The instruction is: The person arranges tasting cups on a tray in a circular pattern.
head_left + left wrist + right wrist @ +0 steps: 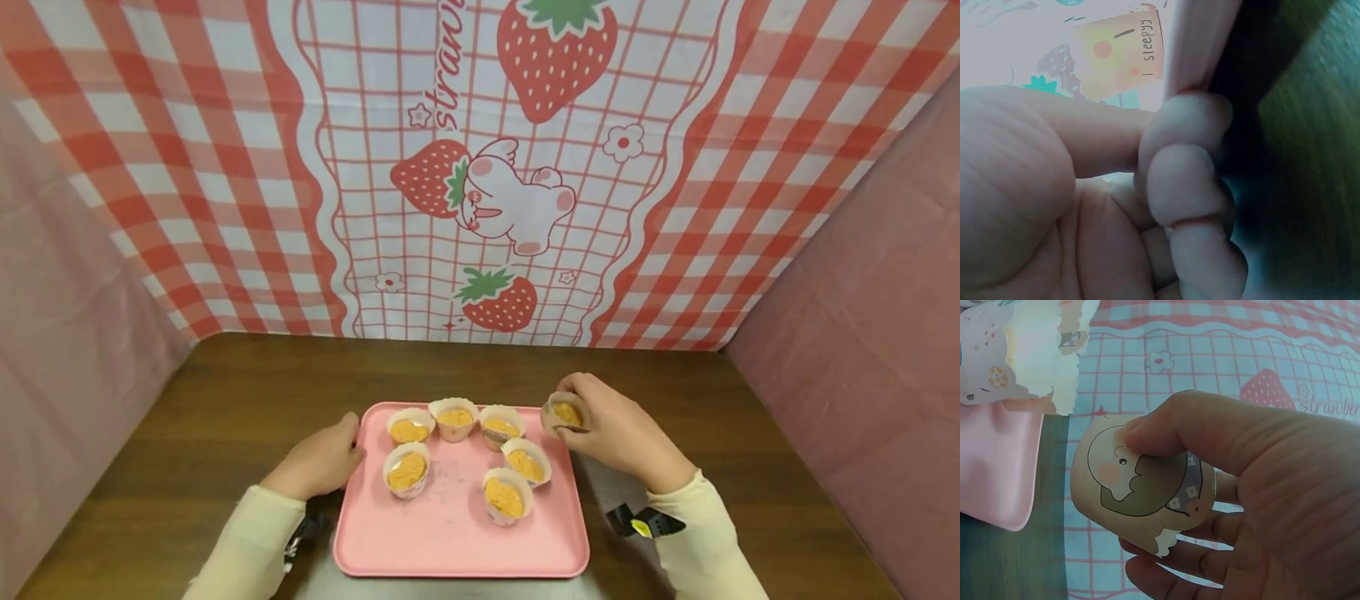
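Observation:
My right hand (622, 427) holds a cupcake (566, 413) in a paper cup, thumb on one side and fingers on the other, over the back right corner of a pink tray (442, 533). A cartoon face decorates the paper cup (1147, 494) under my thumb in the right wrist view. At the tray's left side, my left hand (318, 458) grips the rim, with the fingers (1182, 184) curled against it. Several more cupcakes stand on the tray: a row along the back, one cupcake (407, 472) at left, and another cupcake (506, 498) nearer the front right.
The tray sits on a brown wooden table (247, 383). A strawberry-patterned checked cloth (525, 208) hangs behind it, with pink cloth walls (862, 275) on both sides. Dark straps (645, 523) circle the wrists.

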The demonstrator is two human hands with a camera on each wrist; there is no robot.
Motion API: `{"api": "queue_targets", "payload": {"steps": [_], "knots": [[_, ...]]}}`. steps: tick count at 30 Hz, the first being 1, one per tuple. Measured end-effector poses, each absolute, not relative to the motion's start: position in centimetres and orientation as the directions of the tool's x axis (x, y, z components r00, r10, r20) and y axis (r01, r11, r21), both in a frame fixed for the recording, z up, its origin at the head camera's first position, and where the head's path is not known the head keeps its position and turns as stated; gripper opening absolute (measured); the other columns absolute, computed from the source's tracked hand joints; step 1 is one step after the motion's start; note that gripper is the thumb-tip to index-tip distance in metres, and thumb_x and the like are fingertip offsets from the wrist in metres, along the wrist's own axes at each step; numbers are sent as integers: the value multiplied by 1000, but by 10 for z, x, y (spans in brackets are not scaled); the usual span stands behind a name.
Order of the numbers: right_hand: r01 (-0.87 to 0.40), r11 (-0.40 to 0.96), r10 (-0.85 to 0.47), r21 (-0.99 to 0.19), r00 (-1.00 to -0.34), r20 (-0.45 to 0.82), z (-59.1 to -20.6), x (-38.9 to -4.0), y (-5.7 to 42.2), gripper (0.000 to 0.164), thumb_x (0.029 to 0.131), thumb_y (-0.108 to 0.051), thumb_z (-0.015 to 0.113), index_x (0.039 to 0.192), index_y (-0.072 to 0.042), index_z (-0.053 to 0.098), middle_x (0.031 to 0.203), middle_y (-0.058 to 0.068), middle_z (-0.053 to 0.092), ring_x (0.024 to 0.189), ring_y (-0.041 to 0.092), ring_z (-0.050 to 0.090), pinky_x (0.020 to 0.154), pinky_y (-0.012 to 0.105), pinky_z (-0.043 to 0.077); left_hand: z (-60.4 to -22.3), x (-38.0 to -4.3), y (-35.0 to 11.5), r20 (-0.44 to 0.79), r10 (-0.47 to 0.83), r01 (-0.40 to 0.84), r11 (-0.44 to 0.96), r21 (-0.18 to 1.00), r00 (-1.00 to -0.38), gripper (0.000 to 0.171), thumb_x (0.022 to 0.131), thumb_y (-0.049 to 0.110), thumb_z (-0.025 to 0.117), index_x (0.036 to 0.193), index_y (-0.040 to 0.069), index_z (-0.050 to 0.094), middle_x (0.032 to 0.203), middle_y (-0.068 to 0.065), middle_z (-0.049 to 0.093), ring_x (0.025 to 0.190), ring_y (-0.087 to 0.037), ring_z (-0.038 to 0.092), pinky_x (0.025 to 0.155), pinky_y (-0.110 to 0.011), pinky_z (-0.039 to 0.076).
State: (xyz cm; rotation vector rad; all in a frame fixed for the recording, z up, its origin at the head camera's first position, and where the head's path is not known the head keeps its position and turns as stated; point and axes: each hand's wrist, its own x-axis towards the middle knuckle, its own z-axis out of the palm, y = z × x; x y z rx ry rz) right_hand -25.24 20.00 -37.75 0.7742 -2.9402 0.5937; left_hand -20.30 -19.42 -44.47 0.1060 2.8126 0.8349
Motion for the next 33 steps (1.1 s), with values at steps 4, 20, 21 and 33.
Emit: {"api": "queue_targets", "payload": {"steps": [4, 20, 21, 33], "knots": [[-498, 801, -478, -331, -866, 147, -375, -249, 198, 47, 84, -25, 86, 121, -14, 58, 108, -1, 62, 87, 12, 60, 73, 37, 53, -444, -203, -193, -164, 131, 23, 841, 540, -978, 15, 100, 16, 60, 105, 4, 52, 80, -7, 56, 73, -22, 55, 69, -42, 47], [-549, 782, -503, -296, -836, 220, -358, -231, 188, 50, 83, -26, 87, 122, -14, 59, 109, -3, 62, 89, 12, 60, 77, 38, 53, -442, -200, -193, -112, 153, 76, 857, 510, -982, 16, 98, 14, 60, 105, 1, 53, 88, -12, 64, 78, -24, 61, 73, -48, 50], [-550, 782, -504, -294, -835, 222, -357, -230, 188, 50, 83, -27, 87, 122, -14, 59, 108, -3, 62, 89, 11, 60, 77, 38, 53, -443, -200, -194, -113, 153, 74, 858, 509, -982, 16, 98, 14, 60, 106, 1, 53, 88, -13, 64, 78, -24, 61, 73, -48, 50], [-550, 779, -501, -302, -835, 227, -356, -224, 185, 46, 85, -30, 85, 121, -17, 60, 106, -5, 61, 85, 10, 59, 73, 35, 52, -439, -198, -192, -118, 157, 73, 848, 525, -981, 14, 99, 14, 59, 104, 3, 53, 82, -7, 59, 74, -22, 56, 70, -44, 48]]}}
